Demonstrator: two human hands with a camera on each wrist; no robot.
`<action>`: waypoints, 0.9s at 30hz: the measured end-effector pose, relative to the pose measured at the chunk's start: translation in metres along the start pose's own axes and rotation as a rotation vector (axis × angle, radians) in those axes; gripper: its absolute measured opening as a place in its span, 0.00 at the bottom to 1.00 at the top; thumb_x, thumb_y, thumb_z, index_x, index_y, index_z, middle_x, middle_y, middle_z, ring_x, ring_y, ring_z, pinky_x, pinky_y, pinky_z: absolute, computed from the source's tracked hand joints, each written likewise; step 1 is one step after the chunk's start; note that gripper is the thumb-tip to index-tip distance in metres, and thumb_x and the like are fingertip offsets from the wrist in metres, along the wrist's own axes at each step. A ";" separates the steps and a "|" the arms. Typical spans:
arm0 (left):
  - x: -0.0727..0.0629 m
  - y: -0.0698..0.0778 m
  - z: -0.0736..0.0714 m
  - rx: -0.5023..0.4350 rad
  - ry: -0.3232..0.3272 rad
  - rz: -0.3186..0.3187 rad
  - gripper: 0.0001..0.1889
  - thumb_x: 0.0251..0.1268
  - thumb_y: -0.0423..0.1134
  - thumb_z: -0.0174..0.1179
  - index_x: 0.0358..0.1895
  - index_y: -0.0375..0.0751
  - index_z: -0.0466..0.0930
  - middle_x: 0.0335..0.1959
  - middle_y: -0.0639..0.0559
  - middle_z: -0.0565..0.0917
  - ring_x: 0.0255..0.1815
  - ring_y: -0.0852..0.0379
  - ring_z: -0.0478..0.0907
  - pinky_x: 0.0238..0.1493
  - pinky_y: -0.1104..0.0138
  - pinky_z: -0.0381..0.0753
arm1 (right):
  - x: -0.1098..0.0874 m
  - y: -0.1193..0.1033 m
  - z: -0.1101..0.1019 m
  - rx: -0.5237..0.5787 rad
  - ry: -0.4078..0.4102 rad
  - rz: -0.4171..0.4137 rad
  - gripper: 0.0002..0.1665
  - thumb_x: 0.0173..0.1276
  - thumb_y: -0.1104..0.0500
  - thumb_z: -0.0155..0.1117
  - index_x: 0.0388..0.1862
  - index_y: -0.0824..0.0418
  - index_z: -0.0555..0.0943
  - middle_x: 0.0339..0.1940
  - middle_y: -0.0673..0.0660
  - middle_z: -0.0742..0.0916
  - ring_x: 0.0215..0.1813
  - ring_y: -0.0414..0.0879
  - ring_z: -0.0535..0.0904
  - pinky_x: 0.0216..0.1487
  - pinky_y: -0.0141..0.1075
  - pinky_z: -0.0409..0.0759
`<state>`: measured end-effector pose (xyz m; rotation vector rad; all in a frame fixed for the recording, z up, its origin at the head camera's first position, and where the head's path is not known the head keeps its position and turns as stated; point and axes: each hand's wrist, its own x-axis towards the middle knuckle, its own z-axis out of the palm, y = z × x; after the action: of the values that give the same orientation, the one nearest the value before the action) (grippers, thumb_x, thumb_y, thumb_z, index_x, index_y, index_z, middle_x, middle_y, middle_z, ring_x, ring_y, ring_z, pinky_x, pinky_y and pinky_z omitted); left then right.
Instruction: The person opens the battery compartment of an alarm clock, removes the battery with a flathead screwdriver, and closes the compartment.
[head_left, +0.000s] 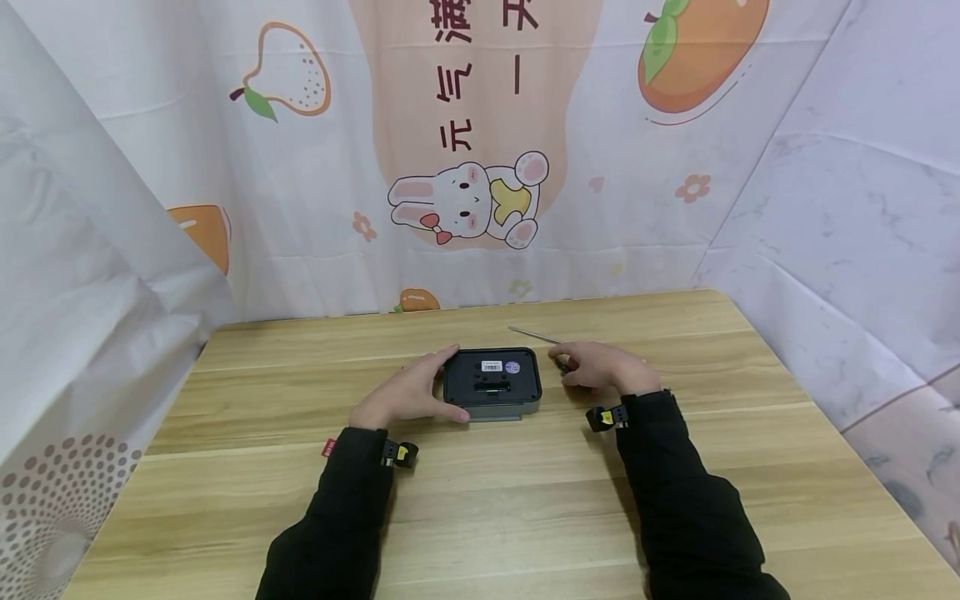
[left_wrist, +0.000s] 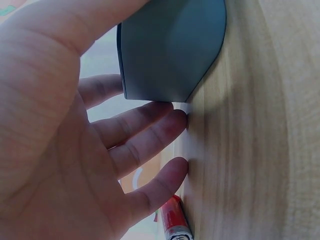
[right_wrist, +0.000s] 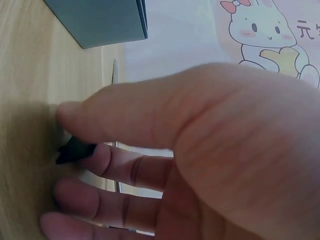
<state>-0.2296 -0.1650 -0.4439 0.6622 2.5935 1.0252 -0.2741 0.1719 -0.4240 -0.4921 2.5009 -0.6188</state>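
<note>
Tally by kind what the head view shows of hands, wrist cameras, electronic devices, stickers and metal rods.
Hands: 2 (left hand, right hand)
Wrist cameras: 2 (left camera, right camera)
Electronic device: 1
Stickers: 2 (white sticker, round sticker)
Metal rod: 1
Total: 8

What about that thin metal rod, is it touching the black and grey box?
Apart. The head view shows it: wooden table is visible between the thin metal rod and the back edge of the box.
</note>
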 end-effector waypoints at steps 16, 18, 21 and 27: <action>-0.004 0.015 -0.007 -0.043 0.122 0.041 0.44 0.66 0.59 0.67 0.78 0.41 0.62 0.76 0.47 0.67 0.74 0.47 0.65 0.71 0.51 0.65 | -0.004 -0.027 -0.008 -0.028 0.193 -0.275 0.29 0.73 0.70 0.62 0.72 0.67 0.71 0.47 0.62 0.86 0.47 0.53 0.83 0.49 0.48 0.80; -0.003 0.018 -0.008 -0.016 0.150 0.076 0.39 0.69 0.57 0.65 0.76 0.41 0.67 0.73 0.47 0.71 0.70 0.48 0.69 0.69 0.51 0.67 | -0.004 -0.036 -0.007 -0.027 0.212 -0.290 0.28 0.72 0.68 0.64 0.71 0.65 0.73 0.44 0.58 0.86 0.44 0.50 0.83 0.47 0.46 0.80; -0.002 0.022 -0.008 0.004 0.173 0.132 0.33 0.71 0.55 0.63 0.73 0.42 0.72 0.66 0.47 0.78 0.63 0.51 0.75 0.63 0.51 0.73 | -0.001 -0.048 -0.002 -0.025 0.227 -0.332 0.26 0.72 0.64 0.66 0.68 0.63 0.77 0.40 0.53 0.86 0.41 0.46 0.83 0.45 0.43 0.80; 0.002 0.026 -0.005 0.014 0.161 0.199 0.25 0.73 0.50 0.63 0.67 0.41 0.78 0.55 0.49 0.84 0.53 0.56 0.80 0.55 0.56 0.79 | 0.008 -0.064 0.014 -0.017 0.226 -0.430 0.19 0.73 0.62 0.66 0.62 0.59 0.81 0.36 0.48 0.86 0.36 0.40 0.80 0.41 0.38 0.78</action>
<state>-0.2255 -0.1499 -0.4226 0.8906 2.7169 1.1644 -0.2590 0.1103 -0.4050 -1.0337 2.6272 -0.8547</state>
